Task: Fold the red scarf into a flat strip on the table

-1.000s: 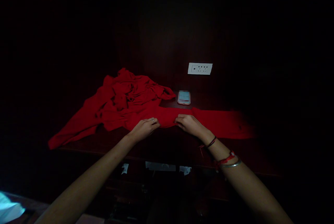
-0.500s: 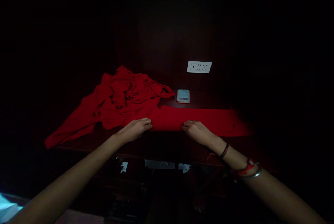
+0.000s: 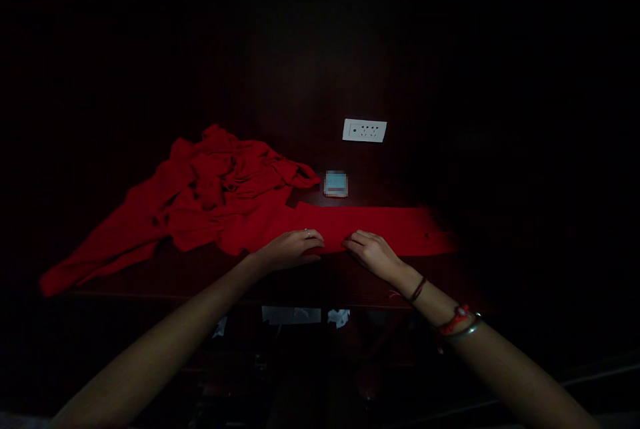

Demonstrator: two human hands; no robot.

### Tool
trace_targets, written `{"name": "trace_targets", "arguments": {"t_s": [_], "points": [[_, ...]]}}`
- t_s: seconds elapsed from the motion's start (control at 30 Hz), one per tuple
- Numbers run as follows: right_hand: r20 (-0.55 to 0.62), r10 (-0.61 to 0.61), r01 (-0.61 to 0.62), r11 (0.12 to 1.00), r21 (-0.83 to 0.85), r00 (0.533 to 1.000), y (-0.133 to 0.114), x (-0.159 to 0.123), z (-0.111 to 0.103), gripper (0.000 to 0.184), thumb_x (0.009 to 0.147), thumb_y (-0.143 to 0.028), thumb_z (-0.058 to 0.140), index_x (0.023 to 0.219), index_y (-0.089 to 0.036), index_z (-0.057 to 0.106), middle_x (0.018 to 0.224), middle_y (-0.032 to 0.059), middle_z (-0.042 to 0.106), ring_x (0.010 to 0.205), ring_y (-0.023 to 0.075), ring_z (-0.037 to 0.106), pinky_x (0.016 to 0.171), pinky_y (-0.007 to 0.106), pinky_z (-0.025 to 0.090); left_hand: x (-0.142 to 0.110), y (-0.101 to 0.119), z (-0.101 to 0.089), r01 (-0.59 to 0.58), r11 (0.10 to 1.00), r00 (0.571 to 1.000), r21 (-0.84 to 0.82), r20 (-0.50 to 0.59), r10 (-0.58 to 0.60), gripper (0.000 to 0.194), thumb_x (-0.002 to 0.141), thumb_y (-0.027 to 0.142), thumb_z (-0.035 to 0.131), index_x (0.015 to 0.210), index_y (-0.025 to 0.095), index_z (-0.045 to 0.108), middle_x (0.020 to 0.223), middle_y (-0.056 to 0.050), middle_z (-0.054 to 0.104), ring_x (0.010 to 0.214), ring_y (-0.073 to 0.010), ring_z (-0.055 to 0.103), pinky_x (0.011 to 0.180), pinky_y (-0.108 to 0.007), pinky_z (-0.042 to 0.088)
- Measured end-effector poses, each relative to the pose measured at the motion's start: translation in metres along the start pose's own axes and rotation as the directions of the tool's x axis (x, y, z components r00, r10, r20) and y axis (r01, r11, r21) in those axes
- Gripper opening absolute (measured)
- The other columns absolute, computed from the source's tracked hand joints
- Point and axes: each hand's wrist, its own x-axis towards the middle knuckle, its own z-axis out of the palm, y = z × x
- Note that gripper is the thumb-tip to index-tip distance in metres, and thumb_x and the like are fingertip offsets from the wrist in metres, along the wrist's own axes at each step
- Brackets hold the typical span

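Red cloth (image 3: pixel 270 216) on bench (image 3: pixel 330 286), L end bunched, R strip (image 3: pixel 395 224) flat. L hand (image 3: pixel 293 248) + R hand (image 3: pixel 374 256) at strip's near edge, fingers curled; can't tell if pinching. Best: light, even pressure, edge straight, no drag on bunched end.

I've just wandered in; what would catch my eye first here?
Probably the vivid red cloth, heaped on the left of the dark table and spread flat toward the right, with the left hand and right hand at its near edge. Next, the white socket plate on the dark wall behind, and the small pale-screened device just beyond the cloth.
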Motion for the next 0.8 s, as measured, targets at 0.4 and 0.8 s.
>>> {"name": "trace_targets", "arguments": {"t_s": [0.4, 0.8], "points": [[-0.048, 0.029, -0.03, 0.999, -0.028, 0.998, -0.003, 0.002, -0.001, 0.021, 0.085, -0.017, 0.037, 0.075, -0.016, 0.056, 0.073, 0.0048, 0.051, 0.069, 0.0148, 0.041, 0.063, 0.025, 0.032, -0.004, 0.002, 0.007, -0.038, 0.951, 0.997, 0.307, -0.056, 0.058, 0.02, 0.084, 0.012, 0.034, 0.081, 0.017, 0.053, 0.079, -0.004, 0.051, 0.078, -0.0158, 0.046, 0.068, -0.025, 0.037], [-0.024, -0.036, 0.042, 0.94, 0.339, 0.999, 0.005, -0.016, -0.006, 0.023, 0.083, -0.013, 0.037, 0.091, -0.017, 0.059, 0.088, 0.0054, 0.055, 0.084, 0.0135, 0.048, 0.078, 0.026, 0.039, -0.015, -0.008, -0.012, -0.085, 0.951, 0.996, -0.298, -0.014, 0.085, 0.026, 0.073, 0.006, 0.043, 0.092, 0.017, 0.057, 0.093, -0.003, 0.054, 0.087, -0.0113, 0.049, 0.08, -0.021, 0.038]]}}
